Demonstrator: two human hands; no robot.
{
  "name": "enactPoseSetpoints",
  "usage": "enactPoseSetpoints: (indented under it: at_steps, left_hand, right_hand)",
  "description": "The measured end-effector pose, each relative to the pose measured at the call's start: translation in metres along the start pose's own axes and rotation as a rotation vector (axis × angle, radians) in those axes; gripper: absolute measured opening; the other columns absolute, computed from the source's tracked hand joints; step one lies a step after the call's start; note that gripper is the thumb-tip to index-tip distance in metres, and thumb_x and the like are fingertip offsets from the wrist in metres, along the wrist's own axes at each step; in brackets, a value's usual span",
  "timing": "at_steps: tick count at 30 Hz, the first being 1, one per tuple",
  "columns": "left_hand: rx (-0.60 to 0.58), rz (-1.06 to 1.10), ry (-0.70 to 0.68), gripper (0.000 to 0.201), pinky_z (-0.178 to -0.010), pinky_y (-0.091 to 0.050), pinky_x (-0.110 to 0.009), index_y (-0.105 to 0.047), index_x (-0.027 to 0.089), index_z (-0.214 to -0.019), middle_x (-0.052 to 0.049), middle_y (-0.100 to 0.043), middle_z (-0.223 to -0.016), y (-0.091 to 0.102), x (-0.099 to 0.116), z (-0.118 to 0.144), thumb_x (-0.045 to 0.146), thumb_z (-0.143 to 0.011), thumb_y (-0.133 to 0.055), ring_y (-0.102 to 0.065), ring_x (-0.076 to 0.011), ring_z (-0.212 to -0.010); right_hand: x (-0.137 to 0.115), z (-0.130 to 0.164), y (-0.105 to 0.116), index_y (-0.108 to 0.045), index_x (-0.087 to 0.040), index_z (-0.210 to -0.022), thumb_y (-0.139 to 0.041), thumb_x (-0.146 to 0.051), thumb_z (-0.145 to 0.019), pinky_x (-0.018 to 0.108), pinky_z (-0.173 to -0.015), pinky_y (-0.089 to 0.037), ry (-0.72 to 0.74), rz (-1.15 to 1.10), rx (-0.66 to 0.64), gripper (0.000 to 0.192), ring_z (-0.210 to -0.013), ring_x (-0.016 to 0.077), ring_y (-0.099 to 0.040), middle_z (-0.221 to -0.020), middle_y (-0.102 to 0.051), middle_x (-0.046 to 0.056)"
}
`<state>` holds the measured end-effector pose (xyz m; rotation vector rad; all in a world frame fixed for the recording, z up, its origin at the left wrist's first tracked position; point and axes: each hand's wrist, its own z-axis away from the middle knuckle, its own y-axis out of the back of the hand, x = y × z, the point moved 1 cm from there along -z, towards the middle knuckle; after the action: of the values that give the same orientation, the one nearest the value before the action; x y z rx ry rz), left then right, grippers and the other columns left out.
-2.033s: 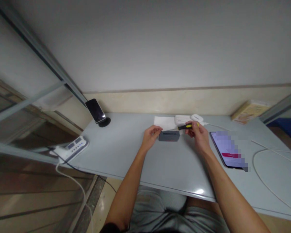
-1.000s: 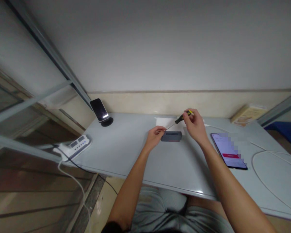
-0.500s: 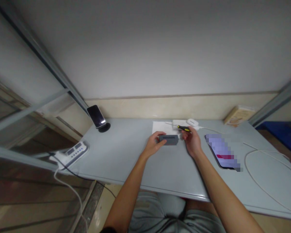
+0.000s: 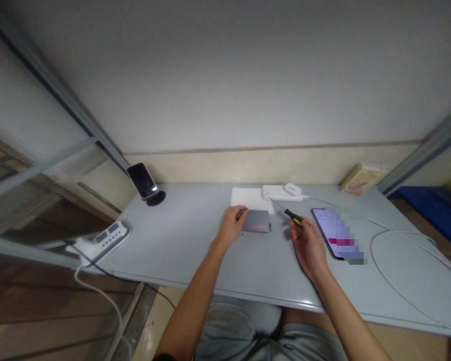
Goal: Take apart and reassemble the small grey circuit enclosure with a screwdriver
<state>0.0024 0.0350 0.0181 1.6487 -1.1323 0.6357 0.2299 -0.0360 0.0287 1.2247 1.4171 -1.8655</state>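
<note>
A flat dark grey box-shaped device [image 4: 258, 220] with faint reddish marking is at the middle of the table. Around its left end, my left hand [image 4: 233, 221] is closed, fingers at the far edge. My right hand [image 4: 308, 245] grips a screwdriver [image 4: 293, 217] by its black and yellow handle, the thin shaft pointing up and left, apart from the device. Behind the device lies a sheet of white paper [image 4: 244, 196]. A tiny dark speck [image 4: 242, 234] shows on the table by the device's near left corner; what it is I cannot make out.
To the right lies a phone [image 4: 336, 233] with a lit screen, near a looped white cable [image 4: 374, 255]. A white block [image 4: 274, 193] with a small white case [image 4: 292, 189] sits at the back. Left are a phone on a stand [image 4: 143, 180] and a power strip [image 4: 101, 243].
The device has been turned so a broad face with reddish marking shows instead of its slotted side. My right hand with the screwdriver has moved right and nearer, away from the device.
</note>
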Motion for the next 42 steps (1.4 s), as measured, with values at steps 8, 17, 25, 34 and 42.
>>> enactPoseSetpoints:
  at_steps: [8,17,25,34,42]
  left_hand:
    - [0.068,-0.171,-0.117,0.021,-0.100,-0.045,-0.041,-0.072,0.021,-0.099,-0.008,-0.068,-0.101,0.007,0.009,0.009,0.019,-0.099,-0.051,-0.057,-0.0238,-0.105]
    - [-0.209,-0.509,-0.351,0.022,-0.084,-0.049,-0.040,-0.072,0.022,-0.104,-0.008,-0.068,-0.093,0.022,0.024,0.067,0.016,-0.096,-0.053,-0.064,-0.0238,-0.089]
    - [-0.200,-0.557,-0.274,0.019,-0.085,-0.050,-0.043,-0.073,0.020,-0.099,-0.008,-0.071,-0.093,0.022,0.025,0.071,0.018,-0.100,-0.054,-0.064,-0.0250,-0.091]
    - [-0.102,-0.464,-0.193,0.016,-0.089,-0.054,-0.040,-0.072,0.019,-0.099,-0.008,-0.069,-0.098,0.029,0.015,0.077,0.019,-0.099,-0.056,-0.064,-0.0231,-0.094]
    - [-0.185,-0.440,-0.216,0.016,-0.089,-0.052,-0.038,-0.071,0.019,-0.097,-0.008,-0.067,-0.095,0.038,0.012,0.070,0.022,-0.100,-0.056,-0.063,-0.0227,-0.093]
  right_hand:
    - [-0.006,0.037,0.016,-0.070,-0.024,-0.094,-0.065,-0.058,-0.088,0.023,-0.045,-0.035,0.127,0.221,0.097,0.035,-0.051,0.0115,-0.046,-0.061,-0.051,-0.003]
    - [-0.005,0.041,0.020,-0.072,-0.022,-0.084,-0.062,-0.061,-0.088,0.026,-0.050,-0.037,0.165,0.527,0.216,0.041,-0.056,0.0138,-0.047,-0.069,-0.059,0.000]
    - [-0.008,0.042,0.019,-0.071,-0.021,-0.084,-0.060,-0.062,-0.088,0.027,-0.050,-0.035,0.170,0.540,0.260,0.042,-0.054,0.0143,-0.046,-0.065,-0.056,-0.001]
    - [-0.006,0.041,0.020,-0.069,-0.018,-0.086,-0.060,-0.069,-0.081,0.027,-0.052,-0.030,0.098,0.493,0.285,0.053,-0.054,0.0126,-0.041,-0.062,-0.052,-0.003]
    - [-0.004,0.040,0.020,-0.069,-0.018,-0.084,-0.059,-0.065,-0.083,0.028,-0.057,-0.034,0.098,0.494,0.287,0.048,-0.060,0.0135,-0.045,-0.072,-0.060,0.000]
